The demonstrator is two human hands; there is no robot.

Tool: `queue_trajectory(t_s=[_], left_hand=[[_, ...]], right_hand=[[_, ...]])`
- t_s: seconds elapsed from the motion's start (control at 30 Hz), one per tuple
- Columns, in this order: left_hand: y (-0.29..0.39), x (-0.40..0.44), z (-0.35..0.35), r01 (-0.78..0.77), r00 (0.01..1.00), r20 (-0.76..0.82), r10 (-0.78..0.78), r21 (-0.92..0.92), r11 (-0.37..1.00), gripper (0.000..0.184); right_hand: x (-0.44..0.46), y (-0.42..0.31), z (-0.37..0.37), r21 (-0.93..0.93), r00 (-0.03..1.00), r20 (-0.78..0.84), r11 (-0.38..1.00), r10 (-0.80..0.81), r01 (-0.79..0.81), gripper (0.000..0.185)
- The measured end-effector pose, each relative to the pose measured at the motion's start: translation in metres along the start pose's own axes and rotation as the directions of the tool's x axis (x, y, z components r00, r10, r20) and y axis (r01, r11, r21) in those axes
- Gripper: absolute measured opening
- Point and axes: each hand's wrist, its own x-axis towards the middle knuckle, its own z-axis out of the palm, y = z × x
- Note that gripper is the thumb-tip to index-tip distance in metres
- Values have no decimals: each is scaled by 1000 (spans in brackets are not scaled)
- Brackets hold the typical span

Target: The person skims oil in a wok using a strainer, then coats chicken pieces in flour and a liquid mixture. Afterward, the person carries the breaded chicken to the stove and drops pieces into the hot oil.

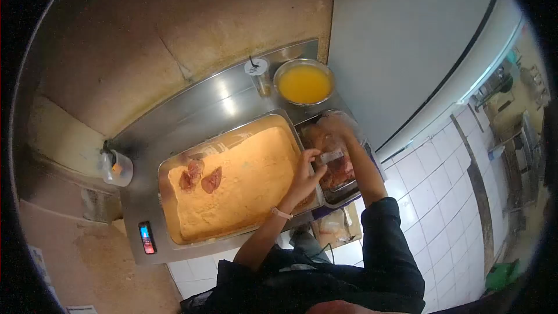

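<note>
A metal tray of raw meat (340,175) stands at the right end of the counter, with clear plastic (356,125) and a white label (332,156) over it. My left hand (304,175) is at the tray's left side, its fingers curled at the plastic beside the label. Over the far part of the meat is my right hand (336,128); its fingers are blurred and partly hidden. To the left lies a large tray (164,209) of orange-tan powder (244,183), with a few pieces of raw meat (212,180) on its left part.
Behind the trays stand a bowl of yellow-orange liquid (304,84) and a lidded clear cup (258,78). A plastic container (119,168) and a phone (147,238) are at the left. A large pale panel (407,40) borders the counter's right; a cardboard box (337,225) is below.
</note>
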Motion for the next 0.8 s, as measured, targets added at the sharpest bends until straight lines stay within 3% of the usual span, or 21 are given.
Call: queue_trajectory(t_s=[0.03,0.1,0.23,0.33,0.37,0.4,0.43,0.47,0.5,0.57,0.63,0.7,0.77,0.8], left_hand=[[1,-4,5,-28,999,27,27,22,999,42],[-5,-11,13,-69,998,12,69,-10,998,41],[-5,-25,22,-43,997,58,43,-11,999,42],[3,-34,38,-126,982,137,132,-51,991,49],[10,-34,42,-126,982,132,133,-59,990,49],[18,-34,46,-174,960,250,127,175,969,55],[23,-34,48,-239,928,363,90,392,888,61],[16,-40,53,-292,942,306,138,546,785,74],[9,-47,56,-288,943,306,133,543,789,74],[8,-54,57,-301,929,370,-22,787,539,81],[12,-61,52,-359,907,421,9,760,542,81],[10,-71,51,-421,877,479,42,723,547,82],[-7,-84,57,-558,822,528,216,666,496,70],[-12,-92,61,-581,808,539,239,657,481,56]], right_hand=[[-7,-5,-12,-12,1000,3,1000,-4,4,37],[-24,-15,-27,242,995,3,965,103,-100,41],[-41,0,-6,114,992,-125,993,4,10,36],[-56,10,6,26,947,-192,963,-258,268,35],[-59,7,5,150,968,-214,975,-132,166,35],[-62,5,3,274,975,-223,959,-1,64,35],[-67,2,-6,272,975,-221,960,0,62,35],[-74,-2,-20,197,977,-193,972,-88,127,35],[-78,-6,-28,125,973,-155,973,-174,194,35],[-71,-5,-25,54,988,-85,989,-131,136,34],[-69,-2,-29,-22,997,-21,997,-79,78,33],[-85,2,-45,-176,951,-225,969,-213,175,32],[-100,0,-65,-225,979,-161,971,-123,85,35],[-103,-1,-75,-278,993,-108,960,-43,11,37]])
